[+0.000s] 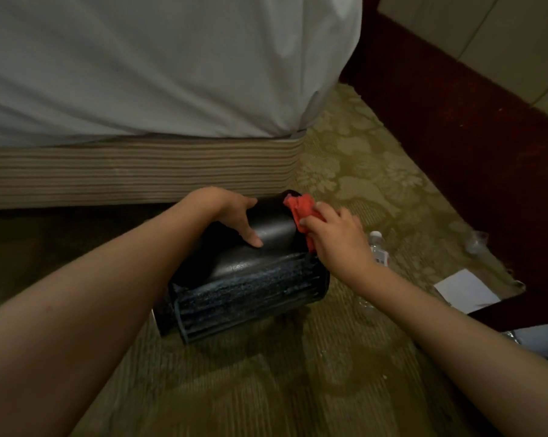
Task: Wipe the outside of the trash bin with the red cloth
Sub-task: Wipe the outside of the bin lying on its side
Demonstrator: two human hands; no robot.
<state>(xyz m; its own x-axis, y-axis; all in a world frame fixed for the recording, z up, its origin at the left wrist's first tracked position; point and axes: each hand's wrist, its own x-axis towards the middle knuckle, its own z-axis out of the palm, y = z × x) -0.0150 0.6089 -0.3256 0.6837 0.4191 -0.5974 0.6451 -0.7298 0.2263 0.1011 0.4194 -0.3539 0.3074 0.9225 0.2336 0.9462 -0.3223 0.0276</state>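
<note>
Forearms reach in over the carpet's (266, 389) near edge. Beside the bed (140, 74), the trash bin (250, 288) lies on its side on the carpet. Left hand (234, 212) rests on its smooth wall, fingers spread flat, steadying. Right hand (335, 238) grips the bunched red cloth (301, 208) against the far right side. Assessment: wiping is under way. Next, sweep toward the ribbed end, then roll the bin.

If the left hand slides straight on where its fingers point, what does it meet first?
The left hand would probably meet the red cloth in the right hand, across the trash bin; depth is unclear.
</note>
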